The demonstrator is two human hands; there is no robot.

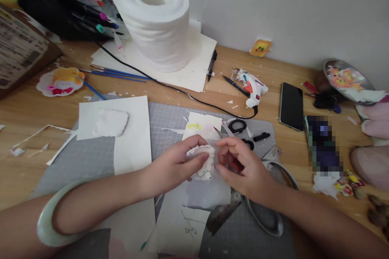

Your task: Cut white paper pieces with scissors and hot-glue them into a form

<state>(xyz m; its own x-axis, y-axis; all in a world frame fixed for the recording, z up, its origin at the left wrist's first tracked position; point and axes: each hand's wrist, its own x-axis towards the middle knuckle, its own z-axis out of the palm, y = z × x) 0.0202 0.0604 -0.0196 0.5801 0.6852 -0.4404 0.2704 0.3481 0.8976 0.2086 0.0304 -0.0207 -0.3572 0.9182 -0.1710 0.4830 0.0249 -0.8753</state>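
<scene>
My left hand is closed on a small white paper cutout with dark outlines drawn on it. The thumb lies across its face, and the fingers are partly hidden behind it. Just right of the cutout, my right hand has bent fingers, with thumb and index finger apart; nothing shows between them. Its thumb tip is close to the cutout's edge, and I cannot tell if they touch. Black-handled scissors lie beyond my right hand. Under both hands are paper sheets on a grey cutting mat.
At the back stands a large white paper roll. A corded hot glue gun, a phone and a metal bowl lie to the right. Large grey-handled scissors rest by my right wrist. Thin blue brushes lie back left.
</scene>
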